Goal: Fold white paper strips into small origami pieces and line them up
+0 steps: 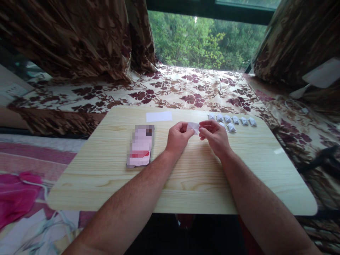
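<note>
Over the middle of a light wooden table (pixel 186 177), my left hand (pixel 178 137) and my right hand (pixel 214 136) pinch a small piece of white paper (pixel 193 126) between them, each closed on one end. The paper is partly folded and held just above the tabletop. To the right of my right hand, several small folded white paper shapes (pixel 235 120) lie in a row near the table's far edge. A flat white paper strip (pixel 158 116) lies at the far edge, behind my left hand.
A phone (pixel 140 146) lies face up on the table, left of my left hand. A floral cloth (pixel 186 88) covers the ledge behind the table, with curtains on both sides and a window beyond. Pink fabric (pixel 16 194) lies at lower left.
</note>
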### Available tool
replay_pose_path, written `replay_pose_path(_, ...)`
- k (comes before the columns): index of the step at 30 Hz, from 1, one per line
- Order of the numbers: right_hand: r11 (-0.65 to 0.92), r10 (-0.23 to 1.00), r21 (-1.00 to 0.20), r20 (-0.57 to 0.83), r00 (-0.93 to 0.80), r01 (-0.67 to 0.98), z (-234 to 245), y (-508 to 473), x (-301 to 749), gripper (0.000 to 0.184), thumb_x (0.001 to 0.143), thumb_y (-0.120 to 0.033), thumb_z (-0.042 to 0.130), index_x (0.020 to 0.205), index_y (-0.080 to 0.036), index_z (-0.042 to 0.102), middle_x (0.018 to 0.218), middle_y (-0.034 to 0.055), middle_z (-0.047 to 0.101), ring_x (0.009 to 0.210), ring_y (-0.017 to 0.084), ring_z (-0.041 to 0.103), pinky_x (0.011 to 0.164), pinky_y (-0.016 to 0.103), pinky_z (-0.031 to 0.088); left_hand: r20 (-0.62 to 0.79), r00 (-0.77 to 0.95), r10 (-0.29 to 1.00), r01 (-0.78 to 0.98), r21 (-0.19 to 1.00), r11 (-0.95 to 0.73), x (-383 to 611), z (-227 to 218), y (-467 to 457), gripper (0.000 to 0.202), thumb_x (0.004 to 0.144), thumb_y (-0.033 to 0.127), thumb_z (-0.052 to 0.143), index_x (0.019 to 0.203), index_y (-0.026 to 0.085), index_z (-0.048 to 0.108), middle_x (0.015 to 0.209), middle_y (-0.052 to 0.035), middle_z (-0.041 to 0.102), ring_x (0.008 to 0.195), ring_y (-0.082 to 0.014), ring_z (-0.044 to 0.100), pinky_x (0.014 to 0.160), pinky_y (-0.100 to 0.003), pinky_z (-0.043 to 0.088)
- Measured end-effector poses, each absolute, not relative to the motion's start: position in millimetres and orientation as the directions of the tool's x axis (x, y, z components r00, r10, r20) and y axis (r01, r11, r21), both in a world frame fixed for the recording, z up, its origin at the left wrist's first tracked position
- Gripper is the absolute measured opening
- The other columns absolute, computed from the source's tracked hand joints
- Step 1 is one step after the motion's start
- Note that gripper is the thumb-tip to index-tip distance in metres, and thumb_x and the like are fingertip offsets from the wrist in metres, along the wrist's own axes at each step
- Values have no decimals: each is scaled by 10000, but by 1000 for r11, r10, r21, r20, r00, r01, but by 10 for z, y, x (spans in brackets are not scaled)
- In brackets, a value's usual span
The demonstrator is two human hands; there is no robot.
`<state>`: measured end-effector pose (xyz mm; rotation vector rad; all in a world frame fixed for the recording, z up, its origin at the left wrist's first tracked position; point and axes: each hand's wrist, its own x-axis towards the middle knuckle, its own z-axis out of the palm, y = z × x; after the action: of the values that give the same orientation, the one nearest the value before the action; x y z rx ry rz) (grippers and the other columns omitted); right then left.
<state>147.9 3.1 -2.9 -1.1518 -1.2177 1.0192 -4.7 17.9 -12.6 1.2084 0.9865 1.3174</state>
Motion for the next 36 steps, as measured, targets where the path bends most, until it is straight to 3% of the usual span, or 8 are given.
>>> replay_pose_path(8,226,972,-974,227,57,14,-44,17,1458,280,726,-271,755,987,-216,667,873,10,720,645,117,632,544,244,520,108,-45,993,-175,978,-114,-38,-158,219,200,722,279,721,868,150,679,679,11,634,535,-84,495,496,-220,380)
replay_pose_path(15,280,959,-960,279,48,1,-118,39,1446,277,702,-244,799,957,-211,695,839,8,701,673,117,628,540,231,500,83,28,996,-163,984,-77,-37,-133,181,178,716,270,718,832,154,650,667,1,634,568,-114,579,489,-224,423)
replay_pose_path(24,301,952,-953,302,43,28,-127,53,1459,206,709,-211,782,906,-198,726,827,11,697,648,110,620,534,228,483,67,95,993,-96,994,-57,-39,-139,165,157,725,284,722,723,151,637,567,18,564,506,-91,470,479,-231,363)
replay_pose_path(36,309,950,-951,310,39,32,-92,37,1468,198,707,-147,734,898,-198,732,839,10,706,631,100,596,530,230,457,97,101,990,-22,995,-95,-65,-107,160,195,765,336,694,709,155,645,566,13,572,503,-98,481,498,-243,359)
